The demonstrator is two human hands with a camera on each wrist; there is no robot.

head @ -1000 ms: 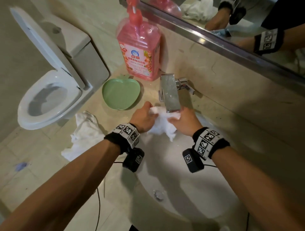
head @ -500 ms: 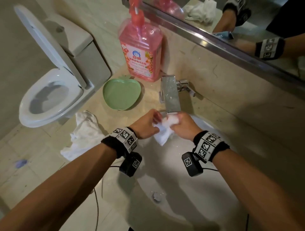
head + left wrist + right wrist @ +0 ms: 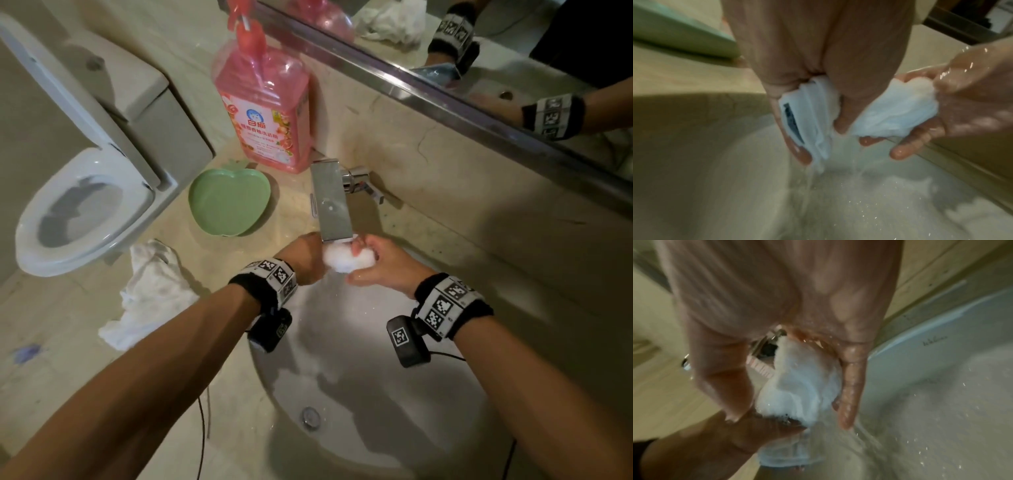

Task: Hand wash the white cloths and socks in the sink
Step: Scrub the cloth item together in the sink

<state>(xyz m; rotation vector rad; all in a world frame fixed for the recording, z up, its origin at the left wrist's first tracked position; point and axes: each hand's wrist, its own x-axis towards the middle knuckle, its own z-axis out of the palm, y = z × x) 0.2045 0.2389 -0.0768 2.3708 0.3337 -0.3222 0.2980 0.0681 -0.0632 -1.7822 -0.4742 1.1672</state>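
Observation:
A wet white cloth (image 3: 346,260) is bunched up directly under the steel faucet spout (image 3: 334,202), over the back of the white sink (image 3: 342,359). My left hand (image 3: 305,257) grips its left end, and in the left wrist view the cloth (image 3: 890,110) shows a small dark label. My right hand (image 3: 373,260) cups and squeezes the right end of the cloth (image 3: 803,386). Water streams from it into the basin. A second crumpled white cloth (image 3: 150,291) lies on the counter to the left.
A pink detergent pump bottle (image 3: 263,113) stands behind a green apple-shaped dish (image 3: 227,202) on the counter. An open toilet (image 3: 78,212) is at far left. The mirror ledge (image 3: 428,96) runs along the back wall. The sink drain (image 3: 311,417) lies near the front.
The cloth hung spread out between both hands a second ago. It is now squeezed into a tight ball right under the spout, with the right hand turned palm-up around it.

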